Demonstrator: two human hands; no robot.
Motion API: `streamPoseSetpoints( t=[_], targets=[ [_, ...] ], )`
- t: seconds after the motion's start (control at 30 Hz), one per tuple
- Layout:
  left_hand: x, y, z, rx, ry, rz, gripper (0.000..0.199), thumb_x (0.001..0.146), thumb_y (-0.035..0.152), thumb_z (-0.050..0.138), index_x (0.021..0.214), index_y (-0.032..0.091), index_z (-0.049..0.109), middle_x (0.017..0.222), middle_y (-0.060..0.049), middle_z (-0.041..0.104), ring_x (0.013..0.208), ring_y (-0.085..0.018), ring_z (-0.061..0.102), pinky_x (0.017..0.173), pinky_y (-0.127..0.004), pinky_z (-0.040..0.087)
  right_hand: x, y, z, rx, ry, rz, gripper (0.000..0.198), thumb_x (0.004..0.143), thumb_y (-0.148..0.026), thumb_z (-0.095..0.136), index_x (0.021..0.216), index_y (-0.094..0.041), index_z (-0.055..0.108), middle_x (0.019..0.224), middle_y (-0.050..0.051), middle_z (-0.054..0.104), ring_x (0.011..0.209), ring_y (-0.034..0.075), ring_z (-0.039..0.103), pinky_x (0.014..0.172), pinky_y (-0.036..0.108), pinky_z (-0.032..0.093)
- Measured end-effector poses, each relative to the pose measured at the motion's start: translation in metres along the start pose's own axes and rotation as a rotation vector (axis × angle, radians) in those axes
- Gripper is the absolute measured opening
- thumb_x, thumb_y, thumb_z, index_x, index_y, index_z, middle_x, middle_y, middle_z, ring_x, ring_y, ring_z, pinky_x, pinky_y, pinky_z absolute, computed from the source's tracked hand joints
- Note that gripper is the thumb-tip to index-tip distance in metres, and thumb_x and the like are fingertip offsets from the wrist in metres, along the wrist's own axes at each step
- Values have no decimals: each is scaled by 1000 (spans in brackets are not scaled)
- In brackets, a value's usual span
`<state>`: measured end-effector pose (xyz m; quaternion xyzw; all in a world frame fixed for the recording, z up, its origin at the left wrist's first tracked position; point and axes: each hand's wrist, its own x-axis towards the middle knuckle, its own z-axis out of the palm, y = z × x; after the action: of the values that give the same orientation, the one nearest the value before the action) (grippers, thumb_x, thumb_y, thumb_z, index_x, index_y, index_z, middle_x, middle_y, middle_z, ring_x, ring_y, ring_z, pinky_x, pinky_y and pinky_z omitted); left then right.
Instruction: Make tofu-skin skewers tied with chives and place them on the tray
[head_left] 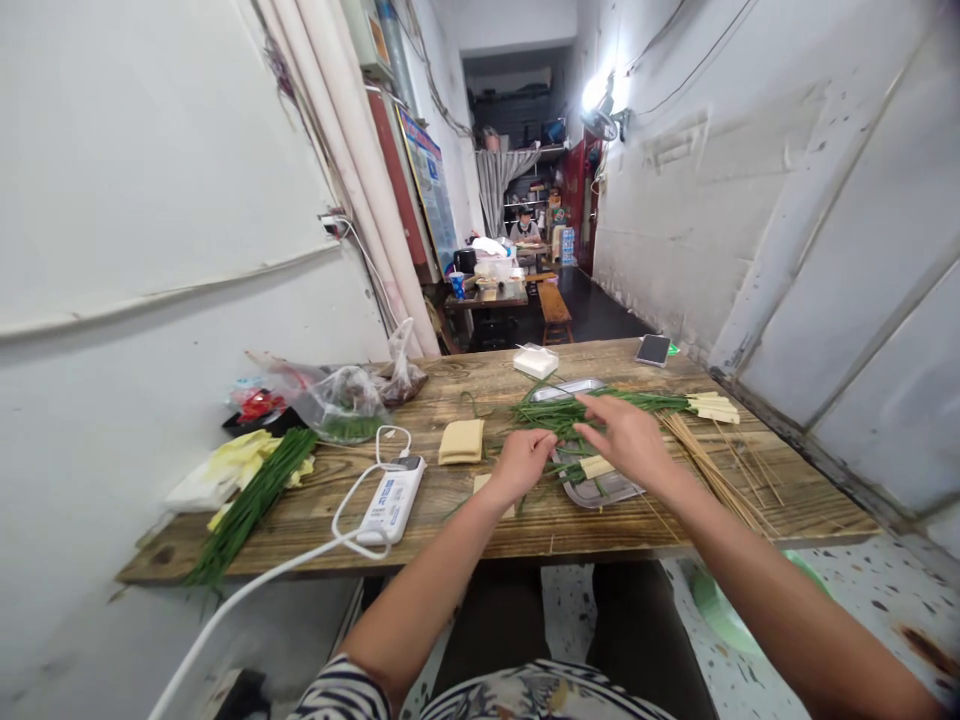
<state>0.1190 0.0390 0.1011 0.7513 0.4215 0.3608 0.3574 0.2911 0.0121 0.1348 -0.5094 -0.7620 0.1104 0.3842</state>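
Note:
My left hand [523, 463] is closed in a pinch over the middle of the table, with thin green chives at its fingertips. My right hand [628, 436] hovers beside it, thumb and forefinger apart and nothing visible between them. Below the right hand, a pale tofu-skin roll [597, 467] with chives sticking out lies on a metal tray [609, 492]. More chives [544, 413] are heaped behind the hands, and several finished-looking rolls [712, 406] lie to the right. Left of my left hand sits a stack of tofu-skin squares [460, 442]. Another square [482, 484] is partly hidden under my left wrist.
Bamboo skewers [712, 475] spread over the right side. A white power bank [393, 502] with a cable, a chive bundle [255, 505] and plastic bags [349, 400] occupy the left. A white box [535, 360] and phone [653, 349] lie at the back. One person sits far off.

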Motion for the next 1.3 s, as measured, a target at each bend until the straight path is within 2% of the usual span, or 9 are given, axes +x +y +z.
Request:
streamPoseSetpoints(
  t=[0.1, 0.17, 0.37, 0.53, 0.7, 0.83, 0.93, 1.13, 1.3],
  targets=[
    [-1, 1, -6, 44, -88, 26, 33, 84, 31, 44, 56, 15, 50, 51, 4, 43, 54, -10, 38, 54, -22, 26, 0, -19, -3, -540, -164, -355, 13, 88, -20, 56, 95, -15, 66, 89, 9, 66, 90, 22, 53, 76, 35, 37],
    [-2, 3, -10, -2, -155, 16, 33, 83, 32, 46, 54, 15, 48, 51, 5, 41, 53, -9, 35, 53, -22, 24, 2, -28, 2, -705, -274, -444, 14, 89, -17, 53, 84, -15, 66, 81, 9, 65, 88, 23, 51, 74, 35, 34],
    [-11, 8, -25, -434, -436, -226, 35, 73, 46, 64, 62, 14, 54, 57, 4, 46, 50, -7, 36, 49, -20, 27, 1, -26, 15, -758, -426, -456, 17, 86, -16, 56, 72, -16, 66, 71, 9, 62, 82, 22, 48, 66, 34, 31],
    [-14, 6, -27, -566, -438, -378, 39, 65, 45, 75, 59, 12, 54, 55, 4, 48, 47, -4, 34, 46, -19, 23, -7, -28, 23, -722, -398, -460, 16, 86, -16, 55, 74, -16, 66, 80, 11, 62, 87, 23, 49, 64, 32, 32],
    [-14, 2, -25, -610, -424, -387, 39, 61, 44, 78, 62, 10, 58, 56, 3, 51, 49, -4, 38, 47, -19, 26, -13, -36, 26, -725, -401, -283, 18, 85, -12, 55, 73, -15, 68, 78, 12, 63, 78, 20, 53, 59, 28, 33],
    [-17, 1, -33, -493, -332, -329, 42, 68, 51, 70, 65, 10, 62, 56, 3, 50, 48, -5, 36, 47, -20, 25, -15, -26, 20, -613, -381, -134, 20, 87, -16, 54, 72, -15, 67, 72, 7, 63, 67, 16, 56, 58, 26, 31],
    [-22, -1, -36, -408, -262, -270, 46, 72, 57, 63, 64, 11, 62, 49, 5, 41, 48, -6, 32, 47, -20, 23, -19, -14, 20, -385, -291, -87, 25, 88, -21, 51, 68, -17, 66, 66, 3, 61, 61, 14, 55, 58, 24, 32],
    [-34, -5, -32, -308, -74, -195, 53, 78, 62, 52, 69, 11, 66, 47, 6, 35, 47, -8, 30, 48, -21, 22, -25, -3, 35, 44, -108, 46, 39, 85, -37, 48, 51, -19, 56, 52, -1, 51, 53, 14, 48, 53, 24, 31],
    [-36, -8, -28, -255, -67, -76, 49, 85, 55, 46, 67, 12, 62, 56, 2, 47, 56, -10, 41, 55, -21, 32, -29, -7, 53, 273, -64, 195, 37, 79, -43, 51, 53, -18, 59, 51, -2, 49, 53, 13, 45, 53, 24, 31]
  ],
)
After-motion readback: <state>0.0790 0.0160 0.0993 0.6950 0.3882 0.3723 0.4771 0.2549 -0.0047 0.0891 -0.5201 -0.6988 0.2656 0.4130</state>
